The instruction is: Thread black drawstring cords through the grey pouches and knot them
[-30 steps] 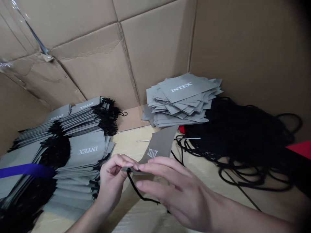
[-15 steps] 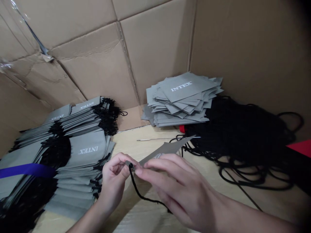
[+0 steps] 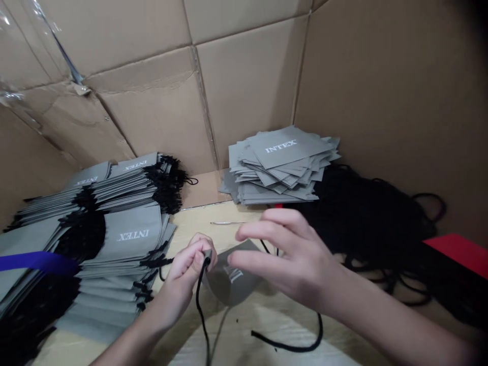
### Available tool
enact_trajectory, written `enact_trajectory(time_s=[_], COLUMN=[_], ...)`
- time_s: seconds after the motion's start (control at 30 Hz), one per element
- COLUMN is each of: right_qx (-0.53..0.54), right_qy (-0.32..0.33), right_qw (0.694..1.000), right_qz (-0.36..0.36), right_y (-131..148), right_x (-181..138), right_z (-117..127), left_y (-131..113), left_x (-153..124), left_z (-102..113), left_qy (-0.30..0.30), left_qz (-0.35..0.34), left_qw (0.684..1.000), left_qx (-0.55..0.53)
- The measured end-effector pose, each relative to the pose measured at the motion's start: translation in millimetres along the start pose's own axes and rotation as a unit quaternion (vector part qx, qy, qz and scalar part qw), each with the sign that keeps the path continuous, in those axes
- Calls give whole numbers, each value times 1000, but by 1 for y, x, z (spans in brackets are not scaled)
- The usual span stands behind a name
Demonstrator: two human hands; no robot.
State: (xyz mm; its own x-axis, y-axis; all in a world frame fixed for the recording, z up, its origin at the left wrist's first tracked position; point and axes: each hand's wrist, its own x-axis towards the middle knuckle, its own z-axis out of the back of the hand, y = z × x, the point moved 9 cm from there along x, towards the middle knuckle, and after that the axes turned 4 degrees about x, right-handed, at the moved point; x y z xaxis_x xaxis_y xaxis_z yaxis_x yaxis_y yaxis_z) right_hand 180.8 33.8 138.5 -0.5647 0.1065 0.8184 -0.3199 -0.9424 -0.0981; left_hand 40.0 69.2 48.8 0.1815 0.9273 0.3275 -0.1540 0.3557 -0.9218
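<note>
My left hand (image 3: 188,267) is closed in a pinch on one corner of a grey fabric pouch (image 3: 232,290) with white lettering. A black cord (image 3: 199,300) comes out of that corner beside my thumb and hangs down. To the right of the pouch, my right hand (image 3: 293,259) has its thumb and fingers apart, with nothing seen between them. Its fingertips are close to the pouch and partly hide it. Below my right wrist lies a curved loose cord end (image 3: 285,348). A thin metal rod (image 3: 224,222) lies behind the hands, partly covered by the right one.
Stacks of grey pouches with black cords (image 3: 131,236) fill the left, with a blue strip (image 3: 38,264) across some. At the back stands a pile of grey pouches (image 3: 280,165). A black cord heap (image 3: 373,218) and red piece (image 3: 457,251) are right. Cardboard walls (image 3: 247,81) enclose the table.
My right hand has come away from the pouch corner and its fingers have spread. The left hand keeps its pinch. The pouch now hangs bent, and the cord hangs longer below the left hand.
</note>
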Motion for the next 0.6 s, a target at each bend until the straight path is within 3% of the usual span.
enact_trajectory(time_s=[0.23,0.4,0.6], right_qx=[19,6,-7], right_qy=[-19,-72,-64], right_qw=[988,980,971], right_qz=[152,183,228], right_y=[18,23,31], right_x=[11,11,9], right_z=[-19,-13,-13], left_y=[14,7,3], left_x=[-4,-3,-4], left_z=[-7,-12,-12], left_qy=[9,37,51], left_qz=[76,72,64], left_qw=[996,996,996], left_qx=[-36,-38,-40])
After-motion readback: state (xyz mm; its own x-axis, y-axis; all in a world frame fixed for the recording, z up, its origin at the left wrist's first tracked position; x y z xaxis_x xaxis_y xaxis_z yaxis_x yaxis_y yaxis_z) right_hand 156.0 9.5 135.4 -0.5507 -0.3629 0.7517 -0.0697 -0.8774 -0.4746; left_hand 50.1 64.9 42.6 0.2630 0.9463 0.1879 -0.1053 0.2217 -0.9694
